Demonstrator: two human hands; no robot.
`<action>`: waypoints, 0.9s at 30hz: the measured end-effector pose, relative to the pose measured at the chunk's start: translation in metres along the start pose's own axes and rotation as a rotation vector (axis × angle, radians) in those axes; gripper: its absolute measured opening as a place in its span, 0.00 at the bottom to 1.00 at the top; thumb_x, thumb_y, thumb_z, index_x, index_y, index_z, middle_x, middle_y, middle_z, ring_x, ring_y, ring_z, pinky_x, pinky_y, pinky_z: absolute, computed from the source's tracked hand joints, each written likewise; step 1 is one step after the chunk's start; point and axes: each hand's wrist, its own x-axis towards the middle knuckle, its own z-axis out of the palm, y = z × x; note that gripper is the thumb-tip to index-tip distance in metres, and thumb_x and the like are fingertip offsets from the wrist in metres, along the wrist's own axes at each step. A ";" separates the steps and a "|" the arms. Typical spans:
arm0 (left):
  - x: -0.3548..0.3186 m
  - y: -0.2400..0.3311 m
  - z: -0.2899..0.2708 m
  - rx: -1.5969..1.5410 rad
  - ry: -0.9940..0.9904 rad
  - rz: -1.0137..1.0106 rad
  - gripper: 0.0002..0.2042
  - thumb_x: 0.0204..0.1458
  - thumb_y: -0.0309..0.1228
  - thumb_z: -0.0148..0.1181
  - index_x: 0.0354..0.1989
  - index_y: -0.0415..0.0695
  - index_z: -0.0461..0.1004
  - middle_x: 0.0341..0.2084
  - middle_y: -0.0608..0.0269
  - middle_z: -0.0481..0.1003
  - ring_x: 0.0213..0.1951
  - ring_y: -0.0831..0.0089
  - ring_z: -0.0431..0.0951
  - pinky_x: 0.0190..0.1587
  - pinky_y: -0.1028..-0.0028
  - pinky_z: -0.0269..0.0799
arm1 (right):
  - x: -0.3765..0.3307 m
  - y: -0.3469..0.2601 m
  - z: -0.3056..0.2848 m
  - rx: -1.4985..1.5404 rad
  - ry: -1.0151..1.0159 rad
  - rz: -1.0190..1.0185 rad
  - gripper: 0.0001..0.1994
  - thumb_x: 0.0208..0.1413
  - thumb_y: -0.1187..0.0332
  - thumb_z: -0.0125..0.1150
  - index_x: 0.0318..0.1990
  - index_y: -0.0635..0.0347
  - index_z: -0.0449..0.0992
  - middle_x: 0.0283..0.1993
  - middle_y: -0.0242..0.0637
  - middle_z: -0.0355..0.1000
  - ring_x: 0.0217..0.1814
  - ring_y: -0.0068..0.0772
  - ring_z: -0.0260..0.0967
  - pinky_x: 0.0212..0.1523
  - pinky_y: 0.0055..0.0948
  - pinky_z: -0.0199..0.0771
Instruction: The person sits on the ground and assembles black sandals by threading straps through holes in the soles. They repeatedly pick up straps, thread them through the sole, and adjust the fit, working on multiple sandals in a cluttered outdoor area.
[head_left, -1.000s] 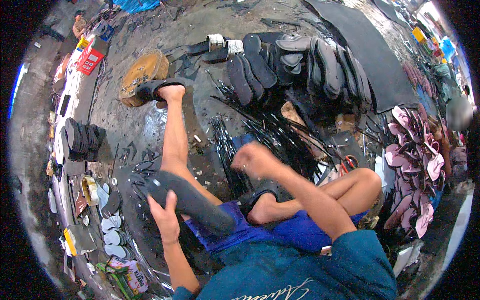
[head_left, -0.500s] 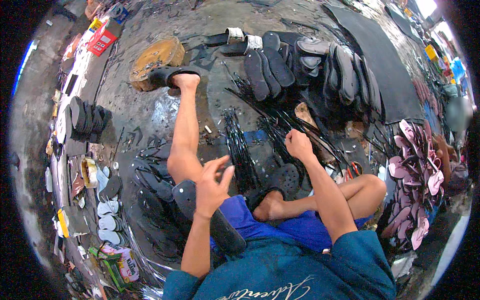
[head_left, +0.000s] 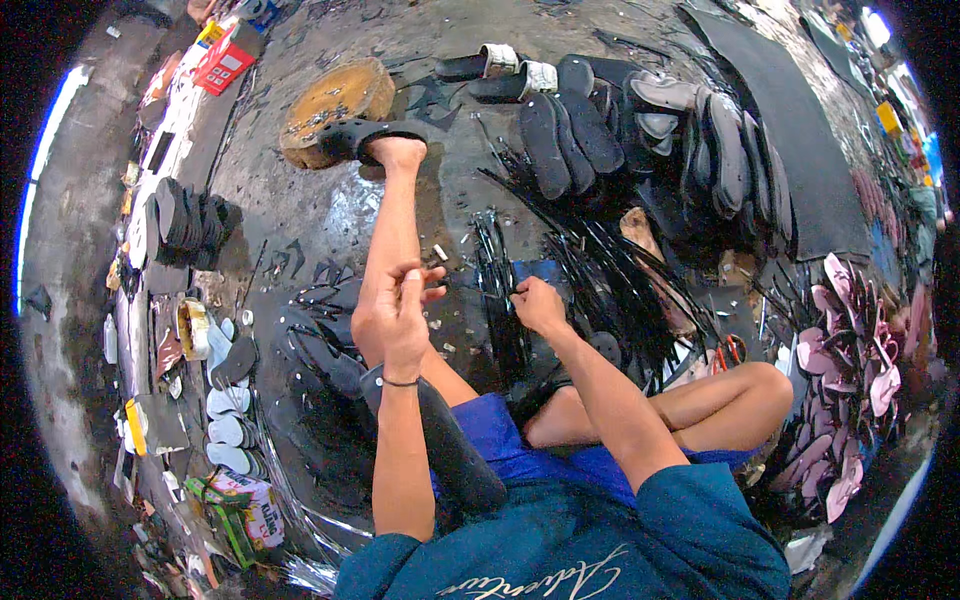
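1. Since half a second ago, the left hand (head_left: 392, 312) has risen off the dark sole and now hovers above the left knee, while the right hand (head_left: 538, 303) has drawn back from the far straps toward the body.
2. Left fingers (head_left: 412, 285) are pinched together; whether they grip anything I cannot tell.
3. Right fingers are curled shut on a thin black strap (head_left: 497, 262) drawn from the bundle on the floor.
4. A dark sandal sole (head_left: 455, 455) lies across the left thigh, partly hidden by the left forearm.
5. Loose black straps (head_left: 600, 270) fan over the floor beyond the right hand.
6. Farther off, a row of dark soles (head_left: 640, 130) leans together, and pink sandals (head_left: 860, 380) pile up at the right.
7. The left foot rests beside a round wooden block (head_left: 335, 95).
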 end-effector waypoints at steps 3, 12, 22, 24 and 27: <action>0.013 -0.015 0.017 0.195 -0.105 -0.039 0.08 0.64 0.26 0.54 0.48 0.37 0.73 0.40 0.59 0.78 0.42 0.68 0.81 0.41 0.71 0.80 | 0.004 0.020 0.002 0.089 0.041 -0.055 0.13 0.52 0.63 0.65 0.40 0.62 0.80 0.39 0.47 0.81 0.44 0.52 0.78 0.46 0.45 0.77; 0.041 -0.145 0.023 1.379 -0.683 0.201 0.16 0.44 0.17 0.55 0.43 0.42 0.77 0.41 0.48 0.77 0.49 0.48 0.75 0.57 0.57 0.70 | -0.001 0.016 0.001 0.082 0.126 0.033 0.14 0.51 0.63 0.66 0.40 0.64 0.79 0.37 0.50 0.80 0.41 0.51 0.78 0.45 0.43 0.76; 0.027 -0.024 0.050 0.628 -0.176 0.293 0.15 0.57 0.22 0.61 0.53 0.43 0.77 0.39 0.61 0.80 0.38 0.69 0.81 0.39 0.73 0.80 | -0.044 -0.027 -0.083 1.037 -0.143 0.041 0.14 0.61 0.68 0.65 0.50 0.68 0.78 0.39 0.36 0.80 0.37 0.22 0.76 0.36 0.22 0.75; 0.014 0.002 0.041 0.274 -0.175 0.093 0.16 0.58 0.23 0.62 0.55 0.41 0.75 0.42 0.59 0.81 0.38 0.73 0.82 0.38 0.76 0.81 | -0.068 -0.053 -0.104 0.979 -0.187 -0.021 0.14 0.61 0.69 0.65 0.51 0.67 0.78 0.41 0.36 0.80 0.40 0.22 0.77 0.40 0.23 0.76; -0.006 0.037 0.043 0.024 -0.190 -0.090 0.16 0.59 0.23 0.62 0.55 0.37 0.74 0.43 0.56 0.81 0.39 0.74 0.82 0.38 0.77 0.81 | -0.099 -0.079 -0.125 0.944 -0.208 -0.113 0.14 0.61 0.71 0.65 0.51 0.68 0.78 0.42 0.37 0.80 0.44 0.24 0.77 0.46 0.25 0.78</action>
